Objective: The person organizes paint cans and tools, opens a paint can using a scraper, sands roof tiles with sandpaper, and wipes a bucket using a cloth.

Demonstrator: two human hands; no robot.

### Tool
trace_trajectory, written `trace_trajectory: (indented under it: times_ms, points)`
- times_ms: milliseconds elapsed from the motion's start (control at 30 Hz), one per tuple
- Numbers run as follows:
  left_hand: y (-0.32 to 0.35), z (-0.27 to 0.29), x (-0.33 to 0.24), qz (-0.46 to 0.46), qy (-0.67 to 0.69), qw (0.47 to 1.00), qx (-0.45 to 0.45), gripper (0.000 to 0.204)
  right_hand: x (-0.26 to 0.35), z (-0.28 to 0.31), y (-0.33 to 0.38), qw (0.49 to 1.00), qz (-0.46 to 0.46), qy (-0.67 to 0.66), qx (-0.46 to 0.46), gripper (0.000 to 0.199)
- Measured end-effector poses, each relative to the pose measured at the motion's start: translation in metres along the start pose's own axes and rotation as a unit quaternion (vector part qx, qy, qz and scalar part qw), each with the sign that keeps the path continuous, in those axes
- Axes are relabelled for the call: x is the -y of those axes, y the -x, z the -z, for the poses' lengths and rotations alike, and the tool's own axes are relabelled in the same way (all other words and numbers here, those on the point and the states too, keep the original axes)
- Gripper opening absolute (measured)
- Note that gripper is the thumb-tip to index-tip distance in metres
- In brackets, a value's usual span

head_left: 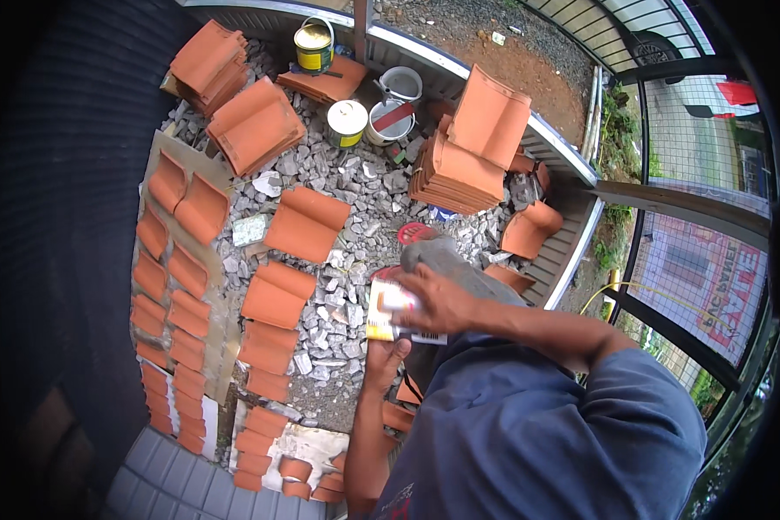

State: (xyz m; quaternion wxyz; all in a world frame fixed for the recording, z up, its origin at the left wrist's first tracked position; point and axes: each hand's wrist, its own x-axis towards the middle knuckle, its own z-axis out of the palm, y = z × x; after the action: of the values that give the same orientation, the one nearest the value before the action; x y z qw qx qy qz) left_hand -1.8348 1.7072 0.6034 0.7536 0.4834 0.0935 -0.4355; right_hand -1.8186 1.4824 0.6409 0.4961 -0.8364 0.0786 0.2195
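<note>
Just in front of my body is a white-and-yellow printed container. My left hand is closed on it from below, its thumb along the lower edge and most fingers hidden. Above it, my right hand is curled with its fingertips over the container's face. A pale blur lies at those fingertips, and I cannot make out what they hold. My bent knee in grey trousers is just beyond. A red round mesh-like piece lies on the grey rubble past the knee.
Clay roof tiles lie in rows to my left. Stacked tiles stand ahead, with more stacks at the far left. Among broken stones stand a lidded paint can and white buckets. A low metal wall borders the area.
</note>
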Motion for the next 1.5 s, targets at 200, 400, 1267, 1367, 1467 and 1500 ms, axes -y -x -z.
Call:
trace_trajectory:
  times_ms: [200,400,1267,1367,1467,1500]
  points:
    - [-0.093,0.014,0.003,0.030,0.154,0.962,-0.223,0.050,-0.090,0.054,-0.025,0.964,-0.193,-0.183,0.008,0.056]
    - [-0.120,0.122,0.045,0.163,0.275,0.912,-0.258,0.052,-0.188,0.075,-0.044,0.945,-0.288,-0.029,0.151,0.035]
    - [-0.005,0.165,-0.005,0.329,0.305,0.867,0.215,0.038,-0.117,0.023,-0.016,0.705,-0.482,-0.520,-0.018,0.018]
    - [-0.015,0.170,0.012,0.307,0.336,0.861,0.227,0.038,-0.123,0.025,-0.005,0.689,-0.479,-0.541,-0.058,0.021]
    - [-0.019,0.172,0.025,0.297,0.299,0.888,0.186,0.036,-0.130,-0.006,0.002,0.705,-0.431,-0.548,-0.131,0.019]
    - [-0.017,0.175,0.032,0.297,0.290,0.892,0.176,0.037,-0.134,-0.018,0.001,0.712,-0.420,-0.545,-0.138,0.018]
